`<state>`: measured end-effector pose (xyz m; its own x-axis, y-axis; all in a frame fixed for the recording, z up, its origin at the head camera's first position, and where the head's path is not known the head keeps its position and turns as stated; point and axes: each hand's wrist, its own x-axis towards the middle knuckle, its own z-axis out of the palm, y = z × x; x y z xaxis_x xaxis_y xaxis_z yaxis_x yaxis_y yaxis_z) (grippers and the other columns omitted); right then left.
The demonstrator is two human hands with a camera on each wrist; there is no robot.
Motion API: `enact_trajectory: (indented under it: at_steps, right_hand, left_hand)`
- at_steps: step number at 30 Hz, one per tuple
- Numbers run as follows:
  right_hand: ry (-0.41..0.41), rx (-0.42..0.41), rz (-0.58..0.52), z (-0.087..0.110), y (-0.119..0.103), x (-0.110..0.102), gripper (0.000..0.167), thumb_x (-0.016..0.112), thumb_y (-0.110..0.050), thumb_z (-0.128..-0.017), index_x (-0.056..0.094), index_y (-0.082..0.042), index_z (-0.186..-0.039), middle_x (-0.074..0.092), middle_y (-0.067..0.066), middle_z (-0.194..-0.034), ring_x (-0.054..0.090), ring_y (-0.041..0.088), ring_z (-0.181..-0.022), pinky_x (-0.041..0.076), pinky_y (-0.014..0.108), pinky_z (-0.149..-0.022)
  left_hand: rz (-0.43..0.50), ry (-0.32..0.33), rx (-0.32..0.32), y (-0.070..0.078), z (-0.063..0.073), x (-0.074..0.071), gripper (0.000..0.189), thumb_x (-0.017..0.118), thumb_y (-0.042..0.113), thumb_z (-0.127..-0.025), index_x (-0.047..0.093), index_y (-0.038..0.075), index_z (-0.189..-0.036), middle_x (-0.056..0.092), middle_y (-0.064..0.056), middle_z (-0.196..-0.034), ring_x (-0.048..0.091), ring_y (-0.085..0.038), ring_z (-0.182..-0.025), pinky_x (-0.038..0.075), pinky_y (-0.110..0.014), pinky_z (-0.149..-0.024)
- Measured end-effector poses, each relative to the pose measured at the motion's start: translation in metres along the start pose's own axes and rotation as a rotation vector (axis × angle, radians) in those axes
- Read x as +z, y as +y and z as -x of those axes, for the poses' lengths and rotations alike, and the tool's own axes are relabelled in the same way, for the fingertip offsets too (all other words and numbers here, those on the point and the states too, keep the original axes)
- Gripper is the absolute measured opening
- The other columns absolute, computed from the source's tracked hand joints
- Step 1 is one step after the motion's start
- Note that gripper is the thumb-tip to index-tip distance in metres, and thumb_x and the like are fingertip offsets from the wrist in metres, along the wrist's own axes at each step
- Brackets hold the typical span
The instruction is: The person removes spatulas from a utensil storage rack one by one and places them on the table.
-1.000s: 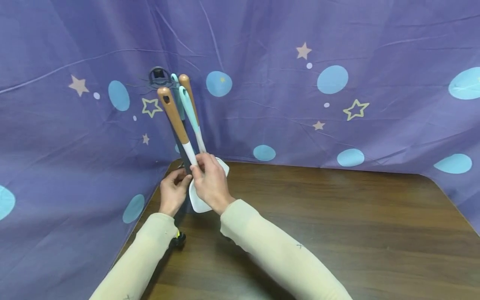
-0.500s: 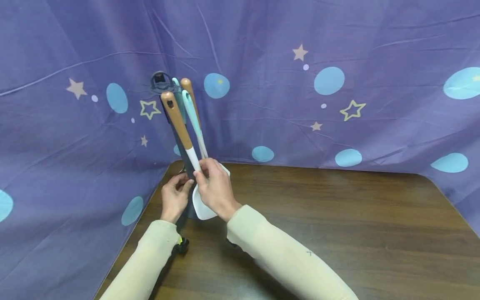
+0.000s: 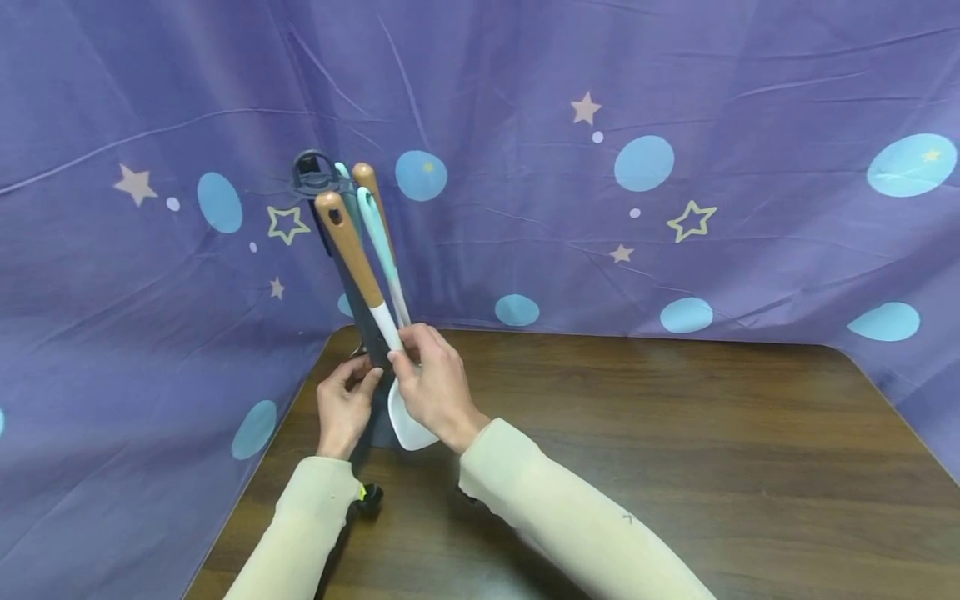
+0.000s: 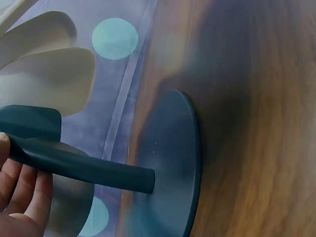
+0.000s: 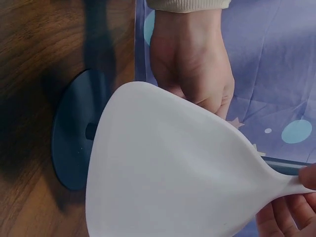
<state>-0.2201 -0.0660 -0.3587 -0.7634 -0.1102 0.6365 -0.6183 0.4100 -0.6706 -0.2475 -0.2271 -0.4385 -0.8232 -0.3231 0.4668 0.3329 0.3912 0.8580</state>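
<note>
A dark blue-grey utensil stand [image 3: 351, 287] has a round base [image 4: 168, 123] at the table and a ringed top. My left hand [image 3: 343, 408] holds its pole low down, thumb and fingers around it in the left wrist view. With my right hand [image 3: 438, 385] I pinch the neck of a white spatula [image 5: 168, 163], its wooden handle [image 3: 351, 246] pointing up beside the pole. The spatula's broad head points down and fills much of the right wrist view. A turquoise-handled utensil [image 3: 375, 221] and another wooden-handled one [image 3: 363, 175] stand close behind it, their lower parts mostly hidden.
A brown wooden table [image 3: 637, 458] extends to the right. Purple patterned cloth [image 3: 517, 150] rises along its left and back edges, near the stand. In the left wrist view, pale utensil heads [image 4: 54, 79] and a dark teal one [image 4: 32, 121] crowd the pole.
Both hands, the stand and the utensils sit lower in the head view and a little right against the cloth. The head view has swung slightly right. Both holds stay the same.
</note>
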Motion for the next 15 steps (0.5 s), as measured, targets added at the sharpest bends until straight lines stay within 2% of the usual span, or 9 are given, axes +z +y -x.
enact_trajectory:
  at_steps: [9, 15]
  right_hand:
    - [0.011, -0.018, -0.003, 0.004, 0.002, -0.006, 0.016, 0.066, -0.01, -0.089, 0.061, -0.009, -0.105, 0.063, 0.001, -0.098, 0.062, 0.009, -0.084, 0.052, 0.017, -0.078]
    - [-0.009, -0.022, -0.012, 0.007, 0.001, -0.01, 0.015, 0.065, -0.011, -0.091, 0.06, -0.009, -0.105, 0.062, 0.0, -0.097, 0.062, 0.009, -0.084, 0.053, 0.02, -0.077]
  left_hand:
    - [-0.006, 0.028, -0.006, -0.001, 0.008, 0.006, 0.017, 0.072, 0.0, -0.083, 0.071, -0.001, -0.1, 0.069, -0.016, -0.088, 0.061, -0.007, -0.077, 0.053, -0.011, -0.07]
    - [0.001, 0.018, -0.012, 0.009, 0.012, 0.006, 0.017, 0.071, -0.001, -0.083, 0.071, -0.003, -0.101, 0.07, -0.018, -0.09, 0.062, -0.012, -0.08, 0.052, -0.01, -0.07]
